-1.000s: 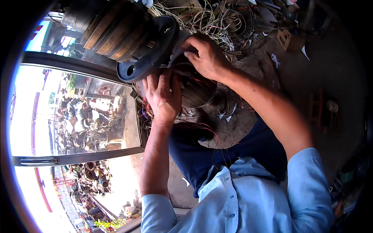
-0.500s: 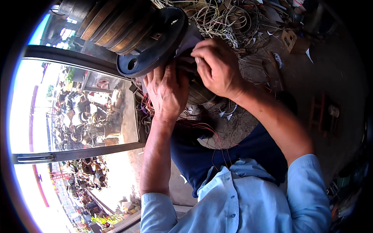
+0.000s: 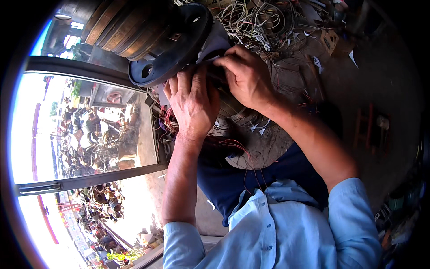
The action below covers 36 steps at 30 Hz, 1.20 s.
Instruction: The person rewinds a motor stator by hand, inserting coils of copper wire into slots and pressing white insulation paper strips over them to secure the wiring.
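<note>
A large black flange with round holes stands at the upper left, joined to a stack of brown bands. A pale, paper-like sheet curves out from behind its right edge. My left hand lies palm down just below the flange, fingers stretched out against the work; the fingertips are partly in shadow and the thumb is hidden. From the right, my right hand pinches a pale strip between thumb and forefinger. Beneath both hands a rounded, brownish body shows partly.
Tangled pale wires lie on the floor beyond. Thin red wires trail near my lap. At left is a framed glass door, with scrap piled outside. A cardboard box and a reddish stool stand at right.
My right hand has moved slightly left and down, its thumb and forefinger now at the pale strip. The flange appears a little farther left in view. My left hand stays nearly in place.
</note>
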Motion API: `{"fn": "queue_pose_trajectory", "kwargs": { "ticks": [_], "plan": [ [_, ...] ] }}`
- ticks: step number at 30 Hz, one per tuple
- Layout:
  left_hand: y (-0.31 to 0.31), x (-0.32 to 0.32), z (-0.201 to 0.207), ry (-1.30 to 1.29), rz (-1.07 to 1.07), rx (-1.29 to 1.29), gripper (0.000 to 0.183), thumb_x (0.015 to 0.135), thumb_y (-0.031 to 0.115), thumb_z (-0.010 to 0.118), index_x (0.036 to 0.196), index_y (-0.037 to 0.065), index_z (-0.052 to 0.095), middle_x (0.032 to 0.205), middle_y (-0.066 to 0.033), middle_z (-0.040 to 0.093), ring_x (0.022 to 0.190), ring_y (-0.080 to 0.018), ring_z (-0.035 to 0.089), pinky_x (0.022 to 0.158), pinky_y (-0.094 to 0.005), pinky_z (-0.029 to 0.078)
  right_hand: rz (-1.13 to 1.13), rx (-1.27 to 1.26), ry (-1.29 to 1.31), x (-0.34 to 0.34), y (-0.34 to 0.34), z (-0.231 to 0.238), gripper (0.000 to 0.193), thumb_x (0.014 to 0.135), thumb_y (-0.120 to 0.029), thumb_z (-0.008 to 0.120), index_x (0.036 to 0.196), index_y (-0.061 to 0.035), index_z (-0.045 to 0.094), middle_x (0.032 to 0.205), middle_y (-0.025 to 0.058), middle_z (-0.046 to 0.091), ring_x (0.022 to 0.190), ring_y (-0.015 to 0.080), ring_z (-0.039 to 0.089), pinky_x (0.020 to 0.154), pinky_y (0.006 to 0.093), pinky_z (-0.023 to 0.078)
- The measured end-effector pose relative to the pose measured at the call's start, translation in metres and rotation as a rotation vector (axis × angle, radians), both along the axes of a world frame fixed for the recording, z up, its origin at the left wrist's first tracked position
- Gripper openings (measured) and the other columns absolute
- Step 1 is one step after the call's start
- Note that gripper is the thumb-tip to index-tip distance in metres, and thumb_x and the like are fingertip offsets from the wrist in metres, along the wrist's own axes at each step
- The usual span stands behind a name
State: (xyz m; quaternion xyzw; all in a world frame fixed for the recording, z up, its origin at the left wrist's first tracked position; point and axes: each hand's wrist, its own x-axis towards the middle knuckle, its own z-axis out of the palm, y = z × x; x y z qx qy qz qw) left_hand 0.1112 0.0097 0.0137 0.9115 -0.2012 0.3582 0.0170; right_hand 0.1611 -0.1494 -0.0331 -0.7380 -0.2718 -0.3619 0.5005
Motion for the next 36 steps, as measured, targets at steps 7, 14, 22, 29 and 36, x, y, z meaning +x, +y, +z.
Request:
{"fn": "queue_pose_trajectory", "kwargs": {
  "ticks": [7,14,22,29,36],
  "plan": [
    [-0.001,0.005,0.008,-0.011,0.012,0.018,0.041,0.086,0.017,0.069,0.126,0.008,0.065,0.123,-0.0170,0.061,0.114,-0.0392,0.057,0.100,-0.0515,0.042,-0.075,0.018,0.010,0.016,-0.012,0.010,0.014,0.087,-0.002,0.070,0.099,-0.0081,0.074,0.092,0.0082,0.067,0.081,0.0276,0.070,0.071,0.0396,0.058],
    [0.002,0.007,0.009,0.004,-0.037,0.001,0.042,0.083,0.013,0.070,0.125,0.009,0.066,0.121,-0.0149,0.063,0.111,-0.0375,0.059,0.098,-0.0508,0.042,-0.057,0.040,-0.038,0.003,0.000,0.006,0.032,0.079,-0.001,0.078,0.107,-0.0083,0.063,0.094,0.0087,0.065,0.084,0.0319,0.068,0.072,0.0422,0.056],
    [0.000,0.005,0.003,-0.037,-0.058,-0.033,0.043,0.081,0.010,0.072,0.124,0.010,0.066,0.117,-0.0130,0.063,0.110,-0.0372,0.059,0.099,-0.0509,0.042,-0.090,-0.029,-0.024,0.013,0.001,0.012,0.047,0.079,-0.007,0.081,0.120,-0.0060,0.057,0.109,0.0160,0.066,0.101,0.0360,0.066,0.085,0.0451,0.055],
    [-0.006,0.004,0.005,-0.033,-0.016,-0.012,0.043,0.081,0.012,0.073,0.123,0.009,0.066,0.117,-0.0139,0.062,0.111,-0.0378,0.059,0.100,-0.0516,0.042,-0.031,-0.082,-0.014,0.017,-0.004,0.014,0.042,0.083,-0.009,0.078,0.120,-0.0053,0.058,0.109,0.0162,0.067,0.101,0.0362,0.067,0.085,0.0450,0.056],
    [-0.007,0.006,0.008,0.016,0.038,0.012,0.045,0.081,0.017,0.075,0.125,0.007,0.066,0.120,-0.0164,0.061,0.113,-0.0384,0.058,0.099,-0.0497,0.043,-0.023,0.038,0.128,0.047,-0.012,0.006,0.035,0.090,-0.004,0.073,0.122,-0.0052,0.060,0.110,0.0169,0.070,0.104,0.0358,0.070,0.087,0.0425,0.057]
  ]
}}
